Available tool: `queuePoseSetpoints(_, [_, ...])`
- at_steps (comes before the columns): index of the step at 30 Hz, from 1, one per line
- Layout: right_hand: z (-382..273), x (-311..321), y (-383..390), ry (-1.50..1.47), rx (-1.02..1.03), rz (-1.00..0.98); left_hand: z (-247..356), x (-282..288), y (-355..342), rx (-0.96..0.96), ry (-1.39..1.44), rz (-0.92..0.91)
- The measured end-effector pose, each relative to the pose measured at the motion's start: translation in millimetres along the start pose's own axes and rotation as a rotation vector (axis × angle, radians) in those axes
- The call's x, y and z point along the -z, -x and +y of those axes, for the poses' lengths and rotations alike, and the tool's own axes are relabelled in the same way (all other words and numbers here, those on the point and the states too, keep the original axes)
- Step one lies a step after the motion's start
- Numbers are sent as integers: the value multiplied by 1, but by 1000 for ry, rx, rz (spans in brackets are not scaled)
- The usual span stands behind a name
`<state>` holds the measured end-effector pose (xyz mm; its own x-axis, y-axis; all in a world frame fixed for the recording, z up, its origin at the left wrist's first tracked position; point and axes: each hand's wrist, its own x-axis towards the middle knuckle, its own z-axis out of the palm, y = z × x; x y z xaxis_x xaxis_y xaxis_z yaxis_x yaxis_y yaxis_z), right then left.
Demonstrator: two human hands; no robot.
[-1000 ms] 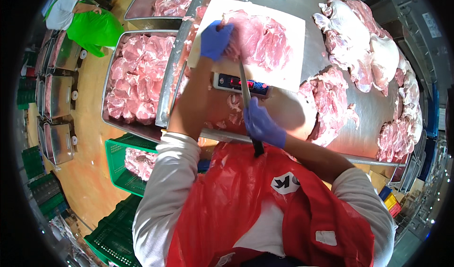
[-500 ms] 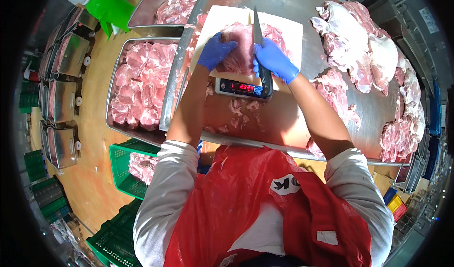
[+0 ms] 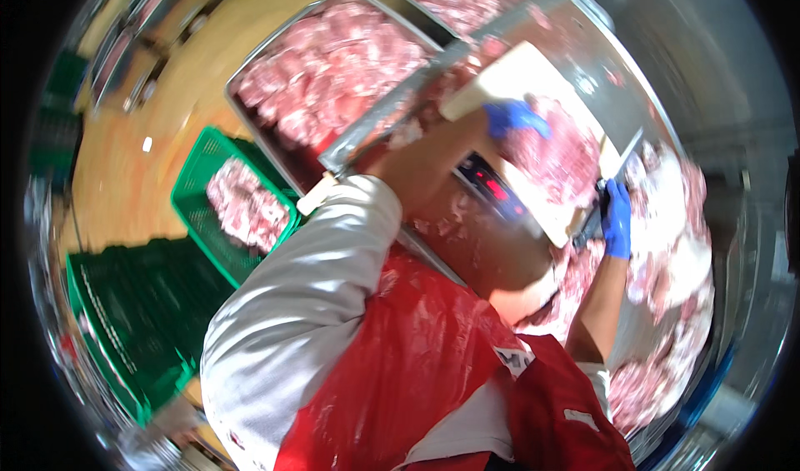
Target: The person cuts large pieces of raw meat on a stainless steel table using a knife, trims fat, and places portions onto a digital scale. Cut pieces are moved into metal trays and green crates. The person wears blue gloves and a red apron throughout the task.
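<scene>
A large slab of raw pink meat (image 3: 560, 150) lies on the white cutting board (image 3: 482, 96). My left hand (image 3: 515, 120), in a blue glove, holds the slab at its upper left edge; motion smears its fingers somewhat. Off the board's right side, my right hand (image 3: 617, 219), also gloved in blue, is closed round the dark handle of a knife (image 3: 623, 159). Its blade points up and away, apart from the slab. A digital scale (image 3: 492, 186) with a lit red display sits at the board's near edge.
Large pale cuts of meat (image 3: 662, 196) are heaped right of the board on the metal table (image 3: 633, 62). At left stands a metal bin (image 3: 237, 83) filled with meat pieces. Green crates (image 3: 193, 183) are on the floor at lower left, one containing meat.
My view has turned, so the table now slants across it. The knife in my right hand has moved off the slab to the board's right. My left hand stays at the slab.
</scene>
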<state>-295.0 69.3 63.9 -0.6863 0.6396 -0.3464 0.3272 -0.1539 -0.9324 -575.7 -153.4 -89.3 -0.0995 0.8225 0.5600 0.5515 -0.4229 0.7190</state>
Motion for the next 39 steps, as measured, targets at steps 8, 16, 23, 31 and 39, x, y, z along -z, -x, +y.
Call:
queuePoseSetpoints(8, [18, -9, -11, -333, -210, -325, 210, -22, 7, 746, 1289, 448])
queuePoseSetpoints(16, [18, -115, 100, -118, -10, -498, 239, -29, 140, 660, 1321, 774])
queuePoseSetpoints(23, [-77, -298, 90, -380, -29, -696, 297, 164, 144, 737, 851, 760])
queuePoseSetpoints(31, [-70, -279, 90, -287, -144, -460, 271, 191, 112, 416, -870, 893])
queuePoseSetpoints(39, [48, -18, 242, -29, -385, 96, 278, 10, 183, 1092, 519, 240])
